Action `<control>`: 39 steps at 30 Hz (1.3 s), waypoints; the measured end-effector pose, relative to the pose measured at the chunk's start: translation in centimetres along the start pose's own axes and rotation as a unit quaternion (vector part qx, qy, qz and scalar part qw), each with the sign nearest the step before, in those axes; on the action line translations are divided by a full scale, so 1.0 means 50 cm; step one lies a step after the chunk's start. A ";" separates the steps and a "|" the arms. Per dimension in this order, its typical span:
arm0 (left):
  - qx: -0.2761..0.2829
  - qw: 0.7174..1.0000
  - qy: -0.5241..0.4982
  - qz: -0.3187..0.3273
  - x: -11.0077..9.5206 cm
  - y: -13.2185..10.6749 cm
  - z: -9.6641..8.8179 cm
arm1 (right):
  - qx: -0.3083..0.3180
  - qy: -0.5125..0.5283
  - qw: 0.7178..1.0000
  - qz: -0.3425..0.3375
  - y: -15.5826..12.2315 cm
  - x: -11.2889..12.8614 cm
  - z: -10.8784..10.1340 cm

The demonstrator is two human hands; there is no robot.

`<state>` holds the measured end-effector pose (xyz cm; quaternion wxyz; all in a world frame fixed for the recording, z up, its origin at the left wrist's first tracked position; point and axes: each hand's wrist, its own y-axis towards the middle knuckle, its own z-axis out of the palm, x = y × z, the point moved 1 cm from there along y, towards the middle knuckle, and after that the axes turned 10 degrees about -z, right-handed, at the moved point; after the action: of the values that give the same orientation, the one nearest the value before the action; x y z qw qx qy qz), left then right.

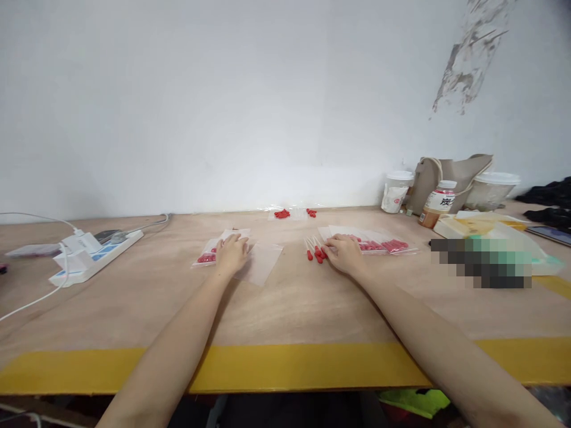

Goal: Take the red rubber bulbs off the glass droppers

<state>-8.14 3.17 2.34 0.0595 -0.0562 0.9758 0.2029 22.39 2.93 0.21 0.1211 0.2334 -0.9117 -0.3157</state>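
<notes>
My left hand (pixel 232 252) lies flat, fingers stretched out, on a pile of clear plastic bags (pixel 263 261); one bag beneath it holds red-capped pieces (pixel 206 258). My right hand (pixel 343 252) rests with fingers curled on the table beside a few loose droppers with red bulbs (pixel 314 252). Just right of it lies a row of clear bags filled with red-bulb droppers (pixel 383 244). Whether the right fingers hold a dropper I cannot make out.
More red bulbs (pixel 282 213) lie on plastic near the wall. A white power strip with chargers and cables (pixel 91 255) sits at left. At right stand a cup (pixel 396 191), a drink bottle (pixel 438 204), a beige bag (pixel 459 175) and a lidded container (pixel 493 190). Yellow tape (pixel 285 365) marks the table's front edge.
</notes>
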 end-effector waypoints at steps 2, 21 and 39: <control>0.001 1.000 0.005 -0.013 0.036 0.013 -0.006 | -0.007 0.005 1.000 -0.029 0.000 0.017 -0.004; -0.088 0.988 -0.030 -0.127 0.041 0.028 0.013 | 0.023 0.032 0.992 -0.122 -0.007 0.059 0.002; -0.069 0.951 -0.201 0.223 -0.163 -0.090 0.035 | 0.000 0.089 0.986 -0.139 -0.010 0.060 0.004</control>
<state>0.66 0.47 0.11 0.2032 0.2010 0.9150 0.2847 19.91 1.19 -0.02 0.1570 0.3854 -0.8557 -0.3077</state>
